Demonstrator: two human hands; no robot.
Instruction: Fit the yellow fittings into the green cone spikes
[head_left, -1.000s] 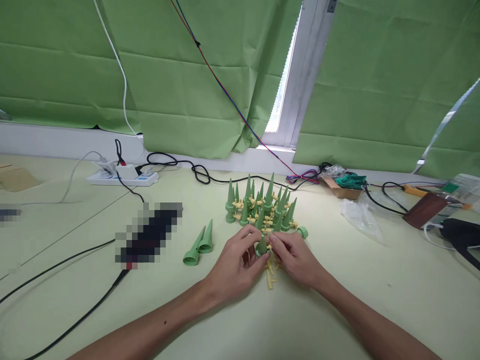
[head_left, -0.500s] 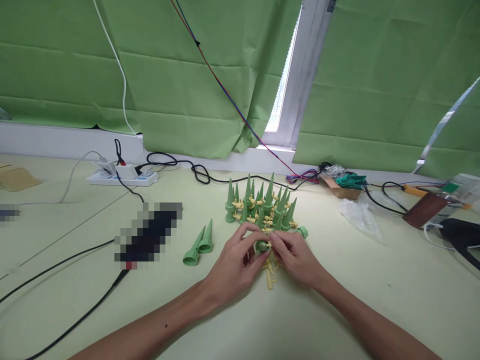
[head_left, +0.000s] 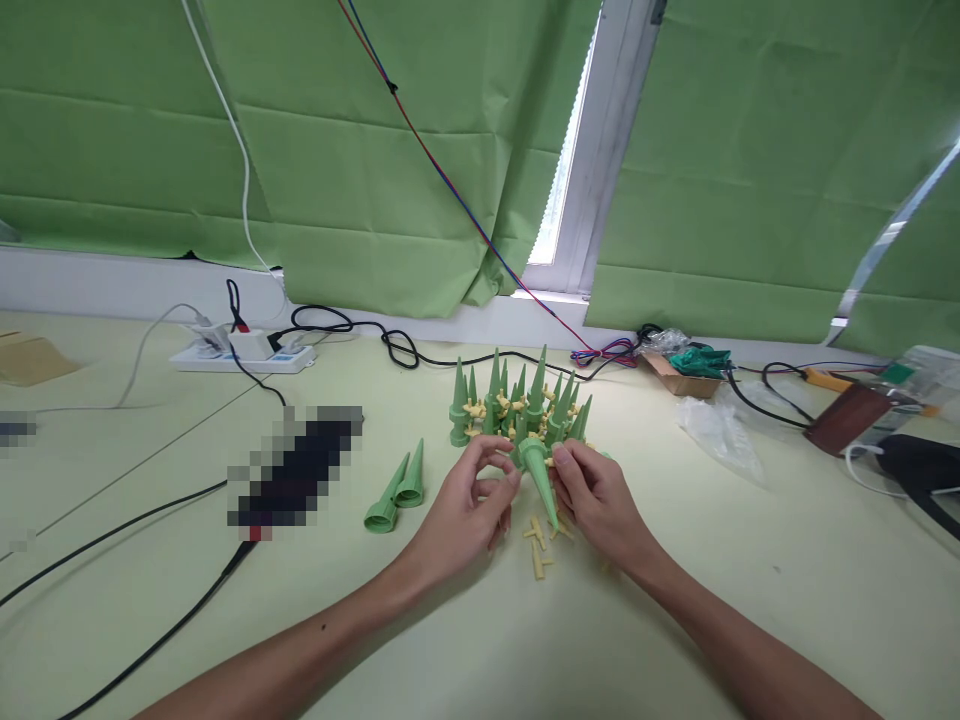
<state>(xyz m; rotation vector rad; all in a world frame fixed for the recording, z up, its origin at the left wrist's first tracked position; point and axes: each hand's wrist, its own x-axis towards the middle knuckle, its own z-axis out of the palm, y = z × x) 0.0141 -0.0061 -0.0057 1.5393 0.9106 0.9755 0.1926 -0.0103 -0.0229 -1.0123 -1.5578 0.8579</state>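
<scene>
Change noted: the green cone (head_left: 540, 472) now slants point-down toward me, with the left hand (head_left: 466, 505) off it. From where I sit, that leaves its weight to the right hand (head_left: 601, 505), which pinches what looks like the yellow fitting (head_left: 550, 462) at the cone's wide end. Left hand is empty, fingers loosely curled and parted, just beside the cone. I judge the join between cone and fitting is bearing the load; whether it is fully seated, I cannot tell.

Surroundings: standing cones (head_left: 537, 392) with yellow pieces between them crowd close behind the held one. Loose yellow fittings (head_left: 538, 562) lie on the tabletop (head_left: 465, 655) nearer me, some partly hidden by the right hand. Two spare cones (head_left: 410, 487) lie together off to the left, wide ends facing me. Farther out: power strip (head_left: 292, 361), cardboard box (head_left: 694, 384), clear plastic bag (head_left: 720, 432), all well apart from the hands. The nearest obstruction is that cluster; a sideways swing could knock it.
</scene>
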